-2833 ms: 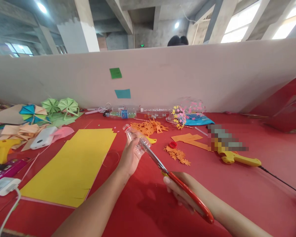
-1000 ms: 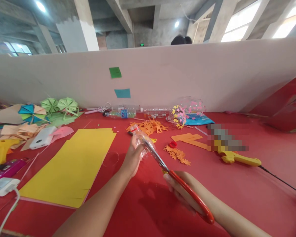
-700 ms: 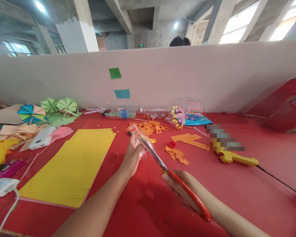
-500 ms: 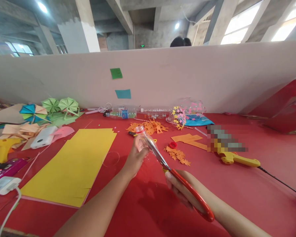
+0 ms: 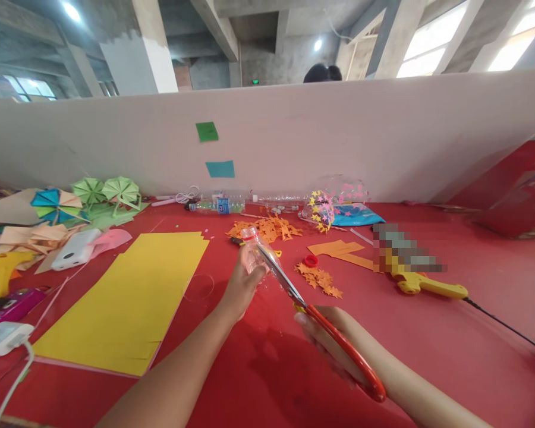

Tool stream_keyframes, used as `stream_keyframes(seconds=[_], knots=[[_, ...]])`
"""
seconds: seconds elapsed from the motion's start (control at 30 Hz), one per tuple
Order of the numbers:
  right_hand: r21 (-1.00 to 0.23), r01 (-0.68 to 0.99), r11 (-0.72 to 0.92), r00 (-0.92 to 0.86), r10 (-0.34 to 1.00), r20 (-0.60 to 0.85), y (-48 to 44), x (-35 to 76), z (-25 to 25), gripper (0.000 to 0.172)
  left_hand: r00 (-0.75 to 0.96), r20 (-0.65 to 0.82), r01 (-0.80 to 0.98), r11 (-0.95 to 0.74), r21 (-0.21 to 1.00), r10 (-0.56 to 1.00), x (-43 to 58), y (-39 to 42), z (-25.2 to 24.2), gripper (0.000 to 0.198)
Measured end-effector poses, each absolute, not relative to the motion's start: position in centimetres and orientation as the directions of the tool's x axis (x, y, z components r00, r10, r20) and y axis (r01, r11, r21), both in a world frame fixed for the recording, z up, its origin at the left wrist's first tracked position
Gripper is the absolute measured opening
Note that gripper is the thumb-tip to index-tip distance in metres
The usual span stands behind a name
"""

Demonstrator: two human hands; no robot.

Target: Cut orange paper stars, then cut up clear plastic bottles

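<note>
My left hand (image 5: 243,285) is closed around the clear neck piece of a plastic bottle (image 5: 251,239), its mouth tilted up and away from me. In my right hand (image 5: 325,336) is a pair of scissors (image 5: 334,339) with red handles, my fingers wrapped round the grips. The metal blades point up and to the left and lie at the bottle piece. Whether they pass through the plastic I cannot tell. Just beyond lies a pile of orange paper cut-outs (image 5: 276,229). To the right are small orange paper stars (image 5: 321,280) and a red bottle cap (image 5: 311,261).
Yellow paper sheets (image 5: 129,297) lie to the left, near a purple power strip (image 5: 11,309). A yellow glue gun (image 5: 432,286) with its cord is at right. Along the white partition (image 5: 294,137) stand a labelled bottle (image 5: 218,205) and a star-decorated clear plastic piece (image 5: 323,211).
Both hands keep nearly the same places with the bottle piece and scissors. The whole view has shifted slightly, with things appearing a little farther left.
</note>
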State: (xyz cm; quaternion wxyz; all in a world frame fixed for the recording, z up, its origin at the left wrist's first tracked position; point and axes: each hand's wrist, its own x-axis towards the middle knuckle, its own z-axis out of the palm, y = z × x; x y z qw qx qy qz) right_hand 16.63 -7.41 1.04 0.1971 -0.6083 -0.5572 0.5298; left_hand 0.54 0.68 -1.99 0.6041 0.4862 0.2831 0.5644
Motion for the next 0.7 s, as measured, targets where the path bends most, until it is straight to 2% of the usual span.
stream_keyframes(seconds=[0.2,0.33,0.53,0.6,0.7], knots=[[-0.809,0.506,-0.300,-0.186,0.878,-0.442,-7.5,16.6,1.4,0.048,0.184,0.229,-0.393,-0.142,0.908,0.956,0.3,1.0,-2.1,0.034],[-0.843,0.441,-0.309,-0.246,0.862,-0.444,-7.3,17.1,0.8,0.049,0.186,0.227,-0.378,-0.143,0.915,0.956,0.3,1.0,-2.0,0.031],[-0.870,0.433,-0.236,-0.321,0.861,-0.394,-7.2,17.3,0.7,0.046,0.055,0.077,-0.564,-0.032,0.825,0.995,-0.4,1.7,-2.0,0.030],[-0.866,0.472,-0.164,-0.289,0.899,-0.328,-6.9,17.3,0.6,0.042,0.064,0.057,-0.615,-0.006,0.789,0.996,-0.6,1.9,-1.9,0.031],[-0.822,0.569,-0.026,-0.144,0.981,-0.131,-6.1,17.4,-0.3,0.040,0.099,0.026,-0.644,0.044,0.763,0.995,-0.5,1.8,-1.7,0.033]])
